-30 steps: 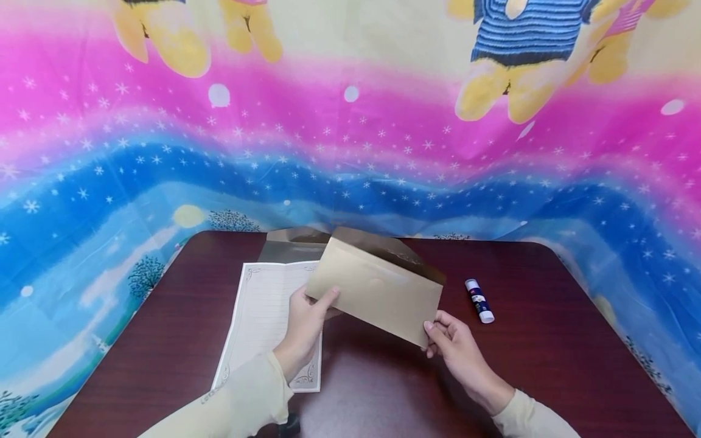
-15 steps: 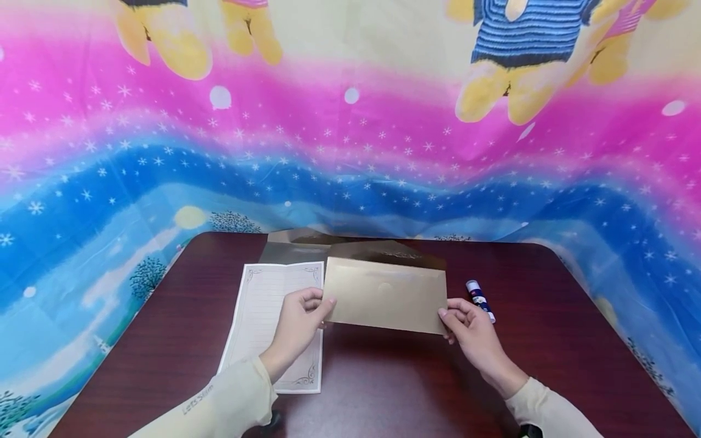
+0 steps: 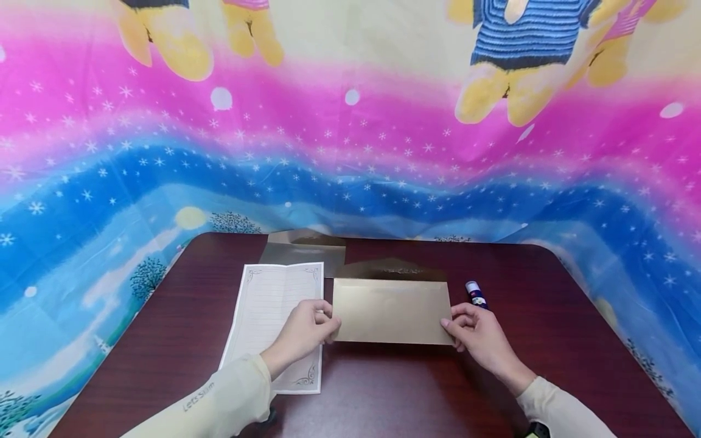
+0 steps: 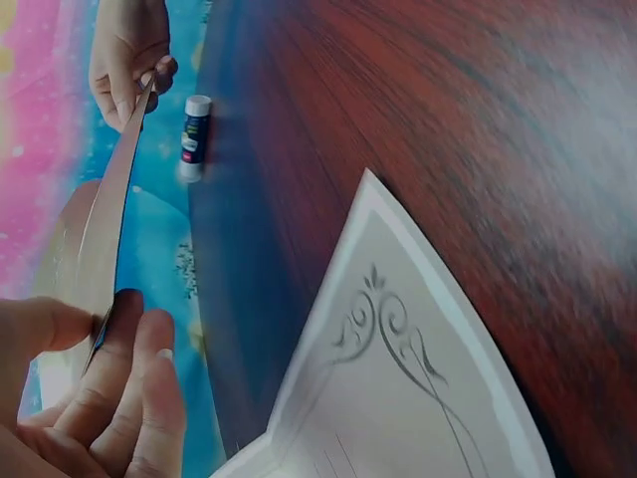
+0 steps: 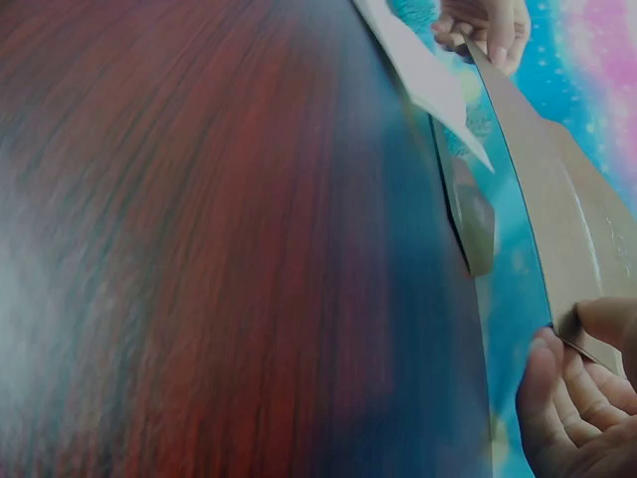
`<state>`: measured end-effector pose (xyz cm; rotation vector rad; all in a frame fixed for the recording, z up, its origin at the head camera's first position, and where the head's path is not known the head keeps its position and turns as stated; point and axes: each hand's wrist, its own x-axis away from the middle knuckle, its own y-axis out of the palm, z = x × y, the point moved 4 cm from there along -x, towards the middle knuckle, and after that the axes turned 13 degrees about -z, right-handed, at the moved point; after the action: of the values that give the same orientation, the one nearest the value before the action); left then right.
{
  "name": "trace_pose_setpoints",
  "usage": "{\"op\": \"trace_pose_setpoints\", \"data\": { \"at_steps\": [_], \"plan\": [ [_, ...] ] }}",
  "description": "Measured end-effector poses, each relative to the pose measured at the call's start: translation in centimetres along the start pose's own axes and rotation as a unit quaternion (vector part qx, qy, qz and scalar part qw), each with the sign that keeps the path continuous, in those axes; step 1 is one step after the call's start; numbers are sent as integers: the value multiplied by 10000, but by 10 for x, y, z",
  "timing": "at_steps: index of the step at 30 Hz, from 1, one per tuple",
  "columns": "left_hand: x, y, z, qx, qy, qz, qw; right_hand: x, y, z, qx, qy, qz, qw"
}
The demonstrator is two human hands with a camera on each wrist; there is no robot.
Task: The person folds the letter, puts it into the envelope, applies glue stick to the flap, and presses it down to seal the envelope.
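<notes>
A gold envelope (image 3: 391, 311) is held level between both hands, its flap (image 3: 391, 267) raised at the far side. My left hand (image 3: 306, 328) pinches its left end, thumb on the near face and fingers behind. At the other end, my right hand (image 3: 482, 334) pinches the lower right corner the same way. In both wrist views the envelope (image 4: 117, 214) is seen nearly edge-on, raised off the table. Under my left forearm lies a sheet of lined letter paper (image 3: 268, 304) with ornamental corners and a crease.
Behind the letter paper lies a second envelope (image 3: 301, 252), its flap up, at the table's back edge. A glue stick (image 3: 475, 293) lies just beyond my right hand. The dark red table (image 3: 137, 340) ends at a patterned curtain (image 3: 350, 182).
The envelope has gone from tilted to level and come down and nearer, moving slightly right. Both hands have kept hold of it; my left hand has shifted to its left edge.
</notes>
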<state>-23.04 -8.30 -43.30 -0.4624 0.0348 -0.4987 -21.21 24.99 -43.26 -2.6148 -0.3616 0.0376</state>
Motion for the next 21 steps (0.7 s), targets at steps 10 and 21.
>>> {"op": "trace_pose_setpoints", "data": {
  "at_steps": [10,21],
  "plan": [
    [0,4,-7,-1453,-329,-218,9886,-2,5,12,495,306,-571,9967],
    [-5,10,-19,-2034,-564,-259,9771,-4,10,20,1072,632,-781,9891]
  ]
}}
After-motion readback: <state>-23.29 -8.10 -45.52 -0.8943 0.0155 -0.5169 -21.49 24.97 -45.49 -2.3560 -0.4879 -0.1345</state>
